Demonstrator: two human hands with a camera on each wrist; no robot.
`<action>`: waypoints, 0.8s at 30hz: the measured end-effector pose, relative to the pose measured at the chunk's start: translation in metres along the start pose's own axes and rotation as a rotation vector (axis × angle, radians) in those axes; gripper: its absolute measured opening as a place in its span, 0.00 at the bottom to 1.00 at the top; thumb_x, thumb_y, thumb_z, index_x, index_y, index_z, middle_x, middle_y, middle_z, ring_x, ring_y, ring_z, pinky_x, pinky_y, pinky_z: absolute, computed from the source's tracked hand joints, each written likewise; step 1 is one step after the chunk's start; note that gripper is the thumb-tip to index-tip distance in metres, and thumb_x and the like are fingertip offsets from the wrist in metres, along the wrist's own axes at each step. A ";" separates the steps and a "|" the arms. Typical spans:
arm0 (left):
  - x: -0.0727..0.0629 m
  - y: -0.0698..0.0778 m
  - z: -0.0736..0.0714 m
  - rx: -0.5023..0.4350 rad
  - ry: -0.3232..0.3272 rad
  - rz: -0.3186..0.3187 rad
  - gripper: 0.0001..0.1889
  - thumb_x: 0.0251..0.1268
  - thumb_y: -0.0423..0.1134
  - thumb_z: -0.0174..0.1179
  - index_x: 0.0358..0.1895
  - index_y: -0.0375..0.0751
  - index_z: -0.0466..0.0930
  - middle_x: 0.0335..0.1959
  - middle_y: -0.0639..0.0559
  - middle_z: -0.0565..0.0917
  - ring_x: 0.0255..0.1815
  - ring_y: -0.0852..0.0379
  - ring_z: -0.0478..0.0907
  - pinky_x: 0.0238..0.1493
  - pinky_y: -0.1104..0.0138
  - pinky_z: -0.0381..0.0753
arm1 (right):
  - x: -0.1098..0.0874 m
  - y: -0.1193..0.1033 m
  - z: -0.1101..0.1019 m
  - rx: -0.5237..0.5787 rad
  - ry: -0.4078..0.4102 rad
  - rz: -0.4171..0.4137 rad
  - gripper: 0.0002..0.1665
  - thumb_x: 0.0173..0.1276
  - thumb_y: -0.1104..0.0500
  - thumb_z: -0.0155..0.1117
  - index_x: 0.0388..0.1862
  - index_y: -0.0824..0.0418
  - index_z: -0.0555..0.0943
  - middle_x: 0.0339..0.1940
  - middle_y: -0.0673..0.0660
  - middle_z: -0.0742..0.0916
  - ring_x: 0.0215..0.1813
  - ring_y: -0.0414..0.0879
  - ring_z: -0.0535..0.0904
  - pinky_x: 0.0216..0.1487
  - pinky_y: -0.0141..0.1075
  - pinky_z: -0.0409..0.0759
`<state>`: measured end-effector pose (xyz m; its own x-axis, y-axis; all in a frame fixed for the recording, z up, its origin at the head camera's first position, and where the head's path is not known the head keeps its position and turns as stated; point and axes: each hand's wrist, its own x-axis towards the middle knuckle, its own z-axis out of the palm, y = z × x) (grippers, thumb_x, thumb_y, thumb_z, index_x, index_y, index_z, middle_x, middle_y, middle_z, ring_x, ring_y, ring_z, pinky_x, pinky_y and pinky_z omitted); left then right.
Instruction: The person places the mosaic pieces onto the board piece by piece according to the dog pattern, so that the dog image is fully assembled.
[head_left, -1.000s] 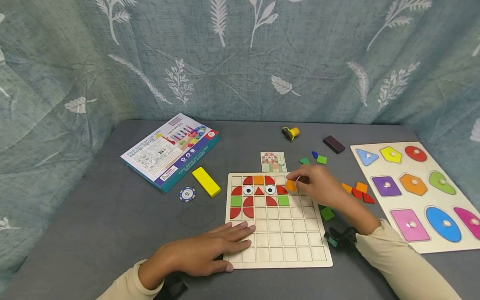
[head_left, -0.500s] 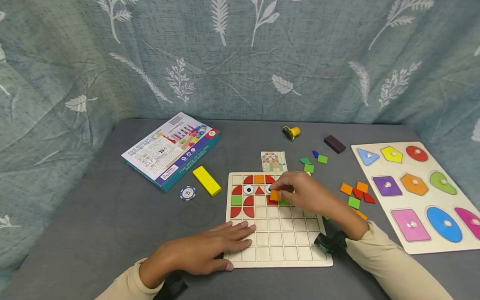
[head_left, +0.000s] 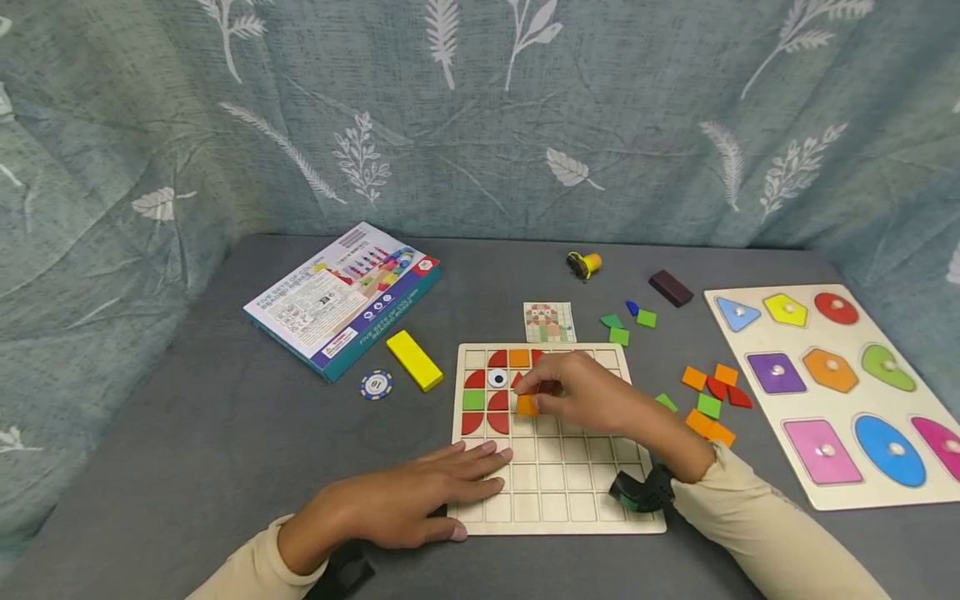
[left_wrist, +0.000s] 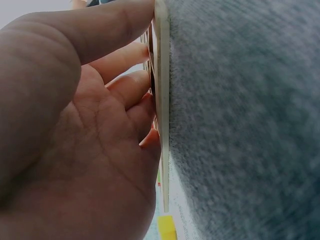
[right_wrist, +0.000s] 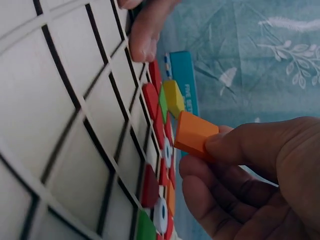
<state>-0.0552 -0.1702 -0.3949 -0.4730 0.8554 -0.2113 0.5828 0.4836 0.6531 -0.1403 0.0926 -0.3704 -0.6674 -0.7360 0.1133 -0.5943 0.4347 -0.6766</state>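
My right hand (head_left: 581, 387) pinches an orange square tile (right_wrist: 194, 134) between thumb and fingers, close over the upper middle of the wooden grid board (head_left: 577, 504). In the right wrist view the tile is tilted and apart from the grid. Red quarter-round tiles (head_left: 498, 423), a green square tile (head_left: 473, 400) and a round eye tile (head_left: 498, 378) lie in the board's upper left cells; my right hand hides some tiles on the right. My left hand (head_left: 420, 500) rests with straight fingers on the board's lower left, its thumb at the edge (left_wrist: 162, 100).
A pattern card (head_left: 549, 322) lies behind the board. Loose orange tiles (head_left: 700, 423) and green and red pieces are scattered to the right, beside a knobbed shape puzzle (head_left: 817, 392). Left stand a box (head_left: 341, 300), a yellow block (head_left: 415, 361) and a poker chip (head_left: 376, 384).
My right hand has carried the orange square tile leftward and slightly nearer, from the board's upper right to its upper middle. My left hand has stayed in place.
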 end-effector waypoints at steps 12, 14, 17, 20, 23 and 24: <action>0.000 0.001 0.001 0.017 -0.001 0.006 0.31 0.70 0.39 0.59 0.74 0.43 0.62 0.79 0.55 0.49 0.78 0.55 0.43 0.75 0.56 0.45 | 0.004 0.002 0.012 -0.035 -0.053 -0.038 0.11 0.61 0.73 0.63 0.38 0.62 0.87 0.34 0.49 0.85 0.35 0.38 0.76 0.38 0.33 0.79; 0.000 0.001 0.001 0.013 0.003 0.005 0.31 0.69 0.39 0.59 0.74 0.43 0.62 0.79 0.55 0.49 0.78 0.55 0.42 0.75 0.57 0.45 | 0.004 0.002 0.012 -0.041 -0.063 -0.028 0.11 0.60 0.73 0.64 0.38 0.62 0.87 0.33 0.49 0.84 0.33 0.38 0.75 0.36 0.32 0.78; 0.000 0.001 0.001 0.013 0.010 -0.002 0.31 0.69 0.39 0.60 0.74 0.44 0.62 0.78 0.56 0.49 0.78 0.56 0.42 0.75 0.57 0.45 | 0.004 0.002 0.013 -0.059 -0.073 -0.016 0.10 0.61 0.72 0.64 0.38 0.62 0.87 0.32 0.49 0.84 0.33 0.38 0.75 0.36 0.32 0.78; -0.001 0.001 0.000 0.016 0.012 -0.001 0.31 0.69 0.39 0.60 0.74 0.44 0.62 0.78 0.56 0.50 0.78 0.55 0.43 0.75 0.56 0.45 | 0.004 0.003 0.014 -0.076 -0.072 -0.010 0.10 0.61 0.72 0.64 0.37 0.62 0.87 0.32 0.49 0.84 0.33 0.38 0.75 0.36 0.32 0.77; -0.001 0.001 0.001 0.019 0.009 0.002 0.31 0.69 0.39 0.60 0.74 0.44 0.62 0.78 0.55 0.50 0.78 0.55 0.43 0.75 0.56 0.46 | 0.004 0.004 0.016 -0.088 -0.073 -0.007 0.10 0.61 0.72 0.64 0.38 0.62 0.87 0.32 0.48 0.84 0.33 0.38 0.75 0.37 0.32 0.77; -0.001 0.001 0.001 0.018 0.008 0.003 0.31 0.69 0.39 0.60 0.74 0.43 0.62 0.78 0.55 0.50 0.78 0.55 0.43 0.75 0.56 0.46 | 0.004 0.005 0.016 -0.092 -0.075 -0.008 0.10 0.61 0.71 0.64 0.38 0.62 0.87 0.33 0.48 0.84 0.34 0.39 0.75 0.38 0.33 0.78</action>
<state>-0.0540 -0.1702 -0.3948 -0.4765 0.8553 -0.2033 0.5962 0.4843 0.6402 -0.1383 0.0834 -0.3849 -0.6291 -0.7749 0.0613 -0.6406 0.4721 -0.6056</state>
